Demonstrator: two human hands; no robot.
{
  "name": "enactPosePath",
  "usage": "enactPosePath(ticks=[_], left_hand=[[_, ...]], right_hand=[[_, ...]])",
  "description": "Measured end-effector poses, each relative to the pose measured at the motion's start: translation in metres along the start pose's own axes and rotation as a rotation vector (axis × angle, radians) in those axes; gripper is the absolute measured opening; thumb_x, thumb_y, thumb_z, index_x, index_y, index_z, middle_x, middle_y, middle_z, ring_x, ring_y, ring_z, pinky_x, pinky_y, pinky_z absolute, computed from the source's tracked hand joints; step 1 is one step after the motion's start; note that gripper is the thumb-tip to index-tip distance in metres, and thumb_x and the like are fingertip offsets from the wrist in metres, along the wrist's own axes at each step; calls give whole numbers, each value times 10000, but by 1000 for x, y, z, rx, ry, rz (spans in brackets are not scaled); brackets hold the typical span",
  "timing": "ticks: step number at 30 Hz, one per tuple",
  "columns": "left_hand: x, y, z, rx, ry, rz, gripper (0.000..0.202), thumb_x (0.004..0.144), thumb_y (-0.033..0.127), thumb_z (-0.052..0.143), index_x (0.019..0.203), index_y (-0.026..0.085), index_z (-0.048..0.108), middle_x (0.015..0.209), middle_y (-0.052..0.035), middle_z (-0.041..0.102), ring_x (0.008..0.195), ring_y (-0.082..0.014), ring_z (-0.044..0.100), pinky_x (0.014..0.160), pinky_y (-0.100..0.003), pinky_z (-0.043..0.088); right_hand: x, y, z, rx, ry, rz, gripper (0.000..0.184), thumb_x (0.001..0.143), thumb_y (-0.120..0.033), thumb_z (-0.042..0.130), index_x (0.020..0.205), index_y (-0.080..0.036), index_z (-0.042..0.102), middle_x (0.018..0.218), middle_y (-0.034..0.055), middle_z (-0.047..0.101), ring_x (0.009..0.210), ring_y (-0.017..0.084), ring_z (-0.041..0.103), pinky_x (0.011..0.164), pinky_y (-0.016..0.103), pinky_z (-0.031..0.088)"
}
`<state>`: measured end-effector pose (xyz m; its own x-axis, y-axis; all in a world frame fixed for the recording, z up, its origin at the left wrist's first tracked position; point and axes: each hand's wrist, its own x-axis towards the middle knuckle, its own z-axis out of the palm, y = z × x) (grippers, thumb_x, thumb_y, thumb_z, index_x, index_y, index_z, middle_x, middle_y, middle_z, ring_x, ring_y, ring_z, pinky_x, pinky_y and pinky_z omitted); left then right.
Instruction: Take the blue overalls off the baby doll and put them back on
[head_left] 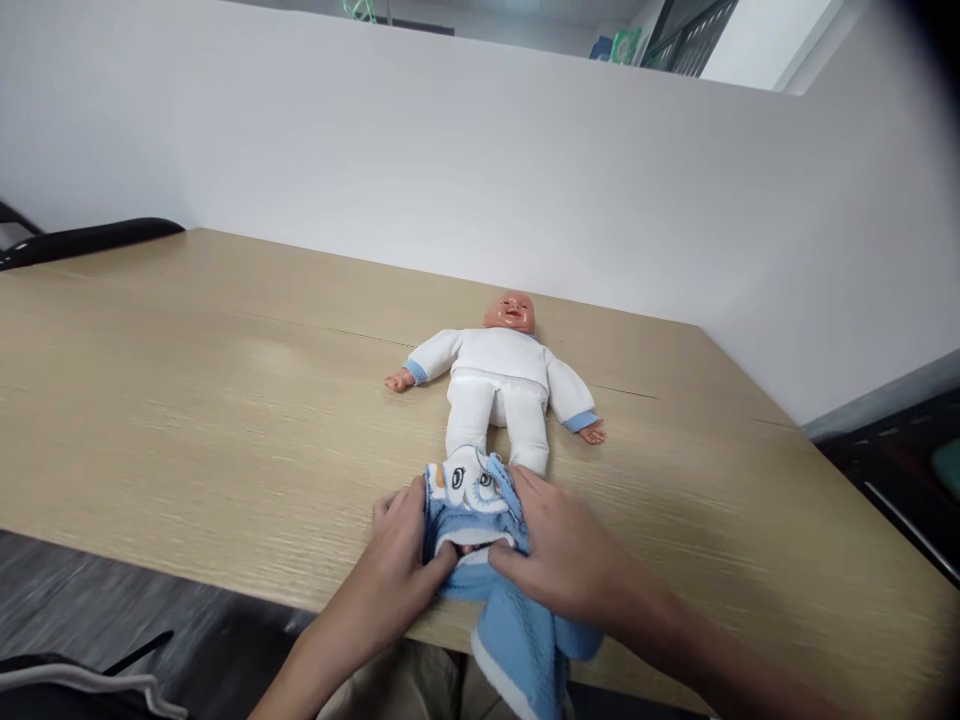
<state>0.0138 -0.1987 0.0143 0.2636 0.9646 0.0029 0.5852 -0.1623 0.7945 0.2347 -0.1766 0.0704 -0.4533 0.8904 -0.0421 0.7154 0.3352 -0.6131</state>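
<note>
The step in hand is a two-handed grip on a bunched garment (469, 500) at the feet of a doll (499, 385), in the lower centre of the frame. The left hand (401, 565) pinches the left side of the bunched cloth between thumb and fingers. The right hand (562, 550) pinches the right side in the same way. Between them a white-trimmed opening is held apart, facing the doll's legs. The doll lies on its back in the centre of the frame, head toward the top and arms spread. Its feet are hidden by the cloth, so it cannot be told whether they are inside the opening. As a judgement, work at this stage calls for an even pull from both sides, with the opening kept wide and in line with the legs, since the soft cloth can catch and the light doll can slide. The garment is a soft, ribbed blue knit with white edging and a white cartoon face on top. Its loose end hangs over the near edge of the worktop (187, 400). The doll has a smooth, glossy plastic head and hands and wears a white suit with blue cuffs. The worktop is flat, matt, pale wood-grain laminate. A plain white partition (450, 150) stands behind it.
</note>
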Motion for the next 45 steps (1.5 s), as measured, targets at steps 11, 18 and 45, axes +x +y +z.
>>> enactPosePath(ticks=[11, 18, 45], left_hand=[[10, 3, 1, -242, 222, 24, 321, 1063, 341, 491, 1352, 199, 486, 1328, -110, 639, 1253, -263, 605, 1090, -390, 459], [39, -9, -14, -326, 205, 87, 208, 1072, 364, 487, 1203, 208, 527, 1141, -56, 646, 1086, -226, 609, 1006, -369, 471], [157, 93, -74, 508, -640, 374, 648, 776, 720, 771, 1168, 207, 721, 1101, -77, 677, 1153, -334, 555, 1087, -467, 383]], right_hand=[[12, 16, 1, 296, 55, -35, 252, 781, -141, 714, 1010, -216, 643, 916, -5, 733, 805, 200, 667, 720, 302, 506], [42, 43, -10, 226, 89, -235, 254, 829, -335, 843, 990, -204, 696, 929, 21, 756, 829, 225, 677, 770, 344, 533], [22, 103, 4, 1235, -14, 58, 469, 774, -323, 964, 1175, -229, 740, 1118, 28, 778, 931, 162, 733, 850, 269, 593]])
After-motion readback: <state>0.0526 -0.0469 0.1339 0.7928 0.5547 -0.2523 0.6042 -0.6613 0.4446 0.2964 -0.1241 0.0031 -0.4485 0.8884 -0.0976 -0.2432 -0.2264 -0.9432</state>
